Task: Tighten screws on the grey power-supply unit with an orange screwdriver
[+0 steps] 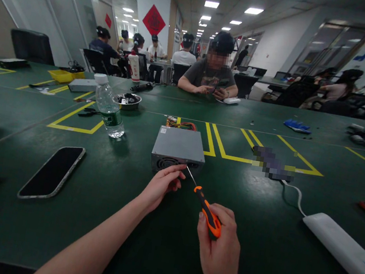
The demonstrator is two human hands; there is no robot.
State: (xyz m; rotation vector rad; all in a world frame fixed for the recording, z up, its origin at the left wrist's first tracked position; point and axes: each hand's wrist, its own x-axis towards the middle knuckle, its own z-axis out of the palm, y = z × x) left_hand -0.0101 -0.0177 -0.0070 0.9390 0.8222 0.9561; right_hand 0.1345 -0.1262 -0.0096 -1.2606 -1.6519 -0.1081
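A grey metal computer power supply [180, 143] sits on the green table, its fan grille and socket side facing me. Bundled coloured cables [184, 124] stick out behind it. My left hand [163, 184] is at that front side, index finger stretched along the face beside the screwdriver's tip and the other fingers loosely bent; nothing shows in it. My right hand [221, 243] is closed around the orange-and-black handle of a screwdriver [206, 209]. The thin shaft slants up and left, its tip at the power supply's front near my left fingertip. A screw cannot be made out.
Left of the power supply stand a water bottle [110, 110] and a metal bowl [128, 101] of small parts. A phone [53, 172] lies nearer me. At right are a white power strip [340, 247] and its cable. A person [208, 74] sits opposite, holding a phone.
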